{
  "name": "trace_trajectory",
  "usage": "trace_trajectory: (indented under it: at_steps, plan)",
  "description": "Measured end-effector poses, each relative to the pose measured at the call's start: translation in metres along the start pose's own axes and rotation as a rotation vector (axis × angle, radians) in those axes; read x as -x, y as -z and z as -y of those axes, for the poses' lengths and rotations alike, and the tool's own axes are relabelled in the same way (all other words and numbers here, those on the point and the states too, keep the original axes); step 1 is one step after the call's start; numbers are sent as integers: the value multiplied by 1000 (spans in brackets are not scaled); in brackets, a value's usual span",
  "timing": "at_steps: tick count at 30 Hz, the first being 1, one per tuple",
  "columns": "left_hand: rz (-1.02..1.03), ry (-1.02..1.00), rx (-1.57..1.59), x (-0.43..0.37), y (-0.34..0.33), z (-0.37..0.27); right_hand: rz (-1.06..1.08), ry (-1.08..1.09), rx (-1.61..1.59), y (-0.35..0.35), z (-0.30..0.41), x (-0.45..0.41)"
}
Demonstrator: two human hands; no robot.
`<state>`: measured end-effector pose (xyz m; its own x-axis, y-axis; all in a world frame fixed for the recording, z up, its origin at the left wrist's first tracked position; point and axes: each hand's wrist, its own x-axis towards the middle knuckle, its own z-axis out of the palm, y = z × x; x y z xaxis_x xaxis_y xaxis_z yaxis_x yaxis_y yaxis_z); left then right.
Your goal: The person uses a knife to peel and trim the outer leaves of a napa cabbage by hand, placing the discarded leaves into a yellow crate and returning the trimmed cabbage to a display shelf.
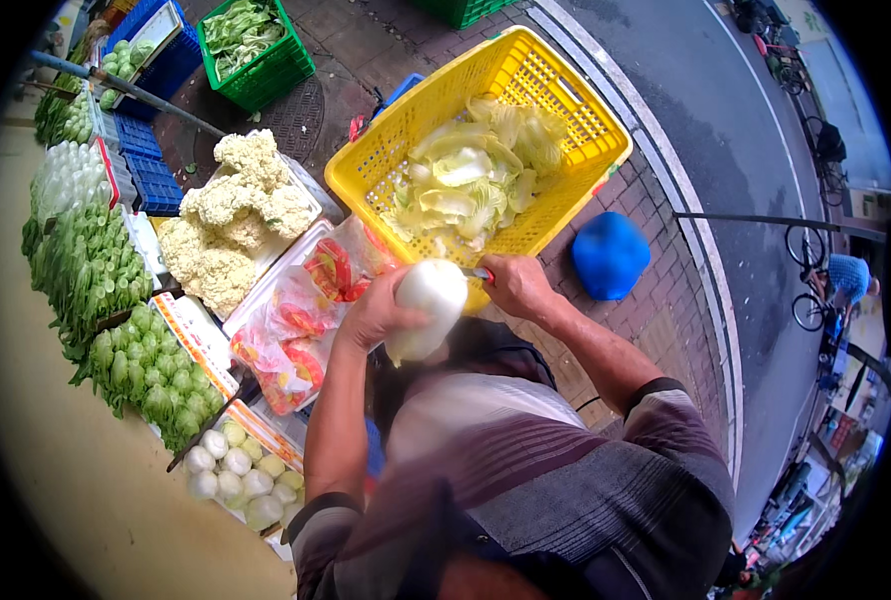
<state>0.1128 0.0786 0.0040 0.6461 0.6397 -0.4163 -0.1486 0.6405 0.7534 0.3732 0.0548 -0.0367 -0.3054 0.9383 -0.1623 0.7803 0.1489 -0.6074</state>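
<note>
My left hand [374, 313] grips a pale napa cabbage [436, 306] from its left side, holding it in front of my body. In my right hand [520, 285] is a knife [478, 273] with some red on its handle. Its short visible blade points left and reaches the upper right side of the cabbage; whether it cuts in cannot be made out. Just beyond both hands stands a yellow plastic crate [577, 199] with perforated walls. Loose napa cabbage leaves [464, 169] lie in a heap inside it.
Cauliflower heads [243, 202] and plastic bags with red print [295, 322] lie to the left. Trimmed cabbages [239, 472] and leafy greens [93, 262] line the wall side. A blue plastic object [610, 255] stands right of the crate. A green crate [265, 79] holds more leaves.
</note>
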Motion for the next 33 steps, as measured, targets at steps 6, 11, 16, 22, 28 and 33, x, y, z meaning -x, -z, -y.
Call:
trace_trajectory:
  at_steps: [6,11,16,22,28,33]
  plan:
    - [128,-73,-71,-1,-1,11,131,-404,27,6,-36,10]
    - [-55,-81,151,-15,-8,0,237,-533,-633,3,-6,20]
    - [-190,-164,269,-24,-7,12,178,-416,-1343,1,18,1]
    - [-199,-222,402,-25,2,39,162,-543,-1711,-37,18,-14]
    - [-152,-298,681,-1,13,48,394,-460,-1193,-24,37,-32]
    - [-209,-408,568,6,8,42,92,-304,-1029,-27,63,-29]
